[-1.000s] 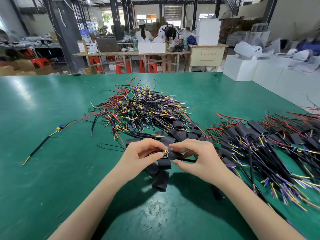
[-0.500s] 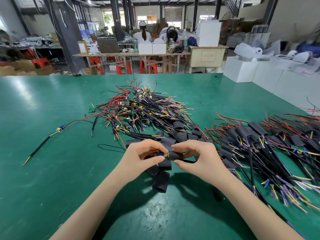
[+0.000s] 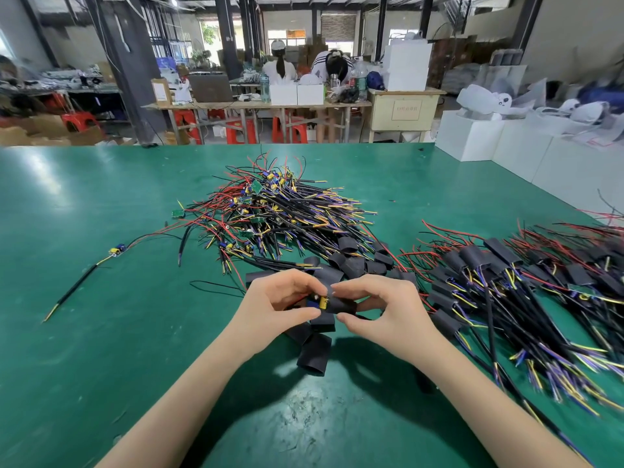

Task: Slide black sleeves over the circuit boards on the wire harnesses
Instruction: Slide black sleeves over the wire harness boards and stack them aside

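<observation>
Black sleeve (image 3: 341, 305) held above tabletop (image 3: 84, 332), lying roughly level, open end facing circuit board (image 3: 320, 301). Board small, blue and yellow parts showing, partly at sleeve mouth; how far inside cannot tell. Loose black sleeves (image 3: 315, 352) flat on tabletop just below held sleeve, more scattered just behind it (image 3: 351, 261). Unsleeved harness pile (image 3: 283, 214) farther behind: red, black, yellow, purple wires, green boards bare. Sleeved harness pile (image 3: 506, 282) right of held sleeve. Single harness (image 3: 101, 265) far left, stretched out.
</observation>
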